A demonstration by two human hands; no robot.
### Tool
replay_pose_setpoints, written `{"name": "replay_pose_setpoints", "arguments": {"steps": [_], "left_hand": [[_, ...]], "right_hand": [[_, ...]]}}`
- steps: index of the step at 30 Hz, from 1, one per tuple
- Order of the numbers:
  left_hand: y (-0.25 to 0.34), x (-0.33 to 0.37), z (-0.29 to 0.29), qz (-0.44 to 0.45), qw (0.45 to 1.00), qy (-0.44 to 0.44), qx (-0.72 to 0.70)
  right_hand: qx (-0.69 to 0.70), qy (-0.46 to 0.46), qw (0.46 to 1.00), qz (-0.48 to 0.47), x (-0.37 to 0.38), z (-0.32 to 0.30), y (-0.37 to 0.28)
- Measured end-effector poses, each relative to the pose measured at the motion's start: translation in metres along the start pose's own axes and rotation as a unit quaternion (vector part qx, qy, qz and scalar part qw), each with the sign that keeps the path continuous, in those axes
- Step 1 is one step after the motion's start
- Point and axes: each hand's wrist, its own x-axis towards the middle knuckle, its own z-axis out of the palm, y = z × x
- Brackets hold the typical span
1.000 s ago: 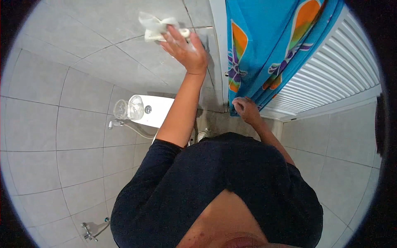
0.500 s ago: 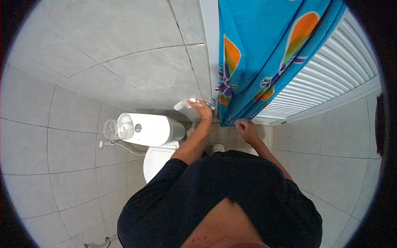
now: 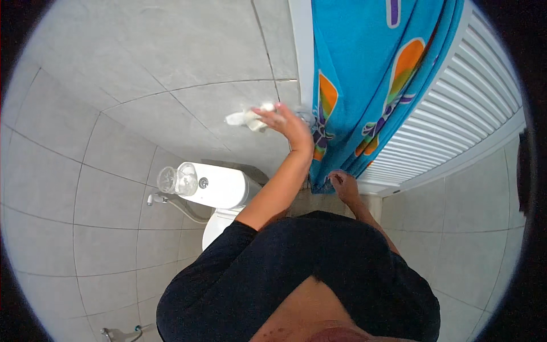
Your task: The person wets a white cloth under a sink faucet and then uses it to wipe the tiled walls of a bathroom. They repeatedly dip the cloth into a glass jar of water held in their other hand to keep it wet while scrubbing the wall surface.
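Observation:
My left hand (image 3: 292, 126) is raised at the tiled wall beside the door frame, its fingers closed on a crumpled white cloth (image 3: 245, 119), perhaps tissue. The cloth sticks out left of the fingers, slightly blurred. Past that wrist, a greyish shape (image 3: 307, 117) shows at the frame, too unclear to name. A blue towel (image 3: 364, 62) with orange and purple flower shapes hangs down the door. At its lower end is my right hand (image 3: 345, 185), fingers curled in; whatever they hold, if anything, I cannot make out.
Behind the towel stands a white slatted door (image 3: 450, 97). To the left is a white toilet tank (image 3: 219, 188) with a clear plastic container (image 3: 186, 178) on it. A spray hose (image 3: 181, 210) hangs by the tank, and a tap (image 3: 108, 333) sits at lower left.
My left hand has moved up along the wall with the white cloth, its arm reaching farther. The right hand has shifted slightly, staying at the towel's lower end. The whole view has tilted a little.

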Motion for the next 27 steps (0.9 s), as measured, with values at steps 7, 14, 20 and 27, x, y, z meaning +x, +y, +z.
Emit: {"name": "replay_pose_setpoints", "arguments": {"steps": [7, 14, 20, 27], "left_hand": [[0.107, 0.043, 0.006, 0.416, 0.875, -0.048, 0.243], [0.186, 0.077, 0.012, 0.588, 0.769, -0.044, 0.248], [0.044, 0.074, -0.031, 0.633, 0.712, -0.127, 0.275], [0.182, 0.105, 0.0, 0.671, 0.696, -0.079, 0.241]], "right_hand": [[0.008, 0.029, 1.0, 0.007, -0.003, -0.01, -0.009], [-0.005, 0.059, 0.998, -0.003, 0.0, -0.006, 0.009], [0.019, 0.058, 0.998, -0.006, 0.003, 0.0, -0.002], [0.035, 0.025, 0.999, -0.023, 0.006, 0.008, -0.042]]}}
